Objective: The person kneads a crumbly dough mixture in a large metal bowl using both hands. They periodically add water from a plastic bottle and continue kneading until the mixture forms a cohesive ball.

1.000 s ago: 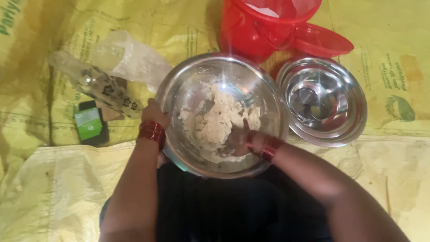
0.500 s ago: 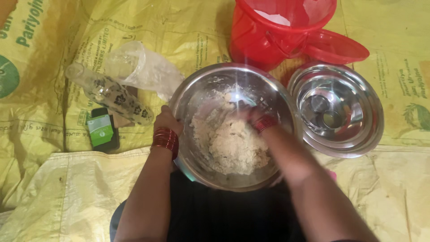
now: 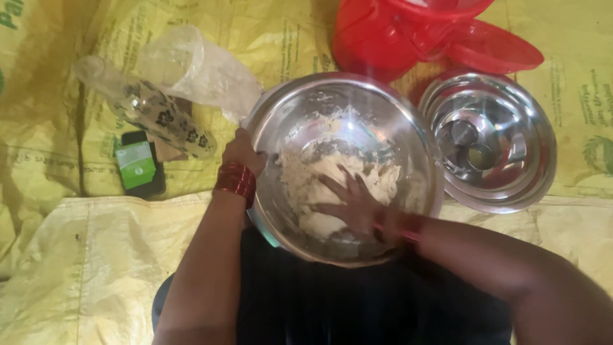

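Yellow woven sacking (image 3: 76,255) covers the floor beneath a person working dough, seen from above. At centre sits a large steel bowl (image 3: 408,128), its rim against the person's dark-clothed lap. To its right, just beside it, stands a smaller steel bowl (image 3: 511,185) holding small steel cups, and behind both a red plastic container (image 3: 377,38) with its red lid (image 3: 498,48) resting alongside. A crumpled clear plastic bag (image 3: 198,70) and a clear patterned bottle (image 3: 153,115) lie to the left, near a dark phone with a green packet (image 3: 135,165) on top. Pale dough (image 3: 306,182) lies in the bottom of the large bowl. The right hand (image 3: 351,201) presses flat into the dough, fingers spread, grip wide. The left hand (image 3: 241,150), red bangles at the wrist, clasps the large bowl's near-left rim.
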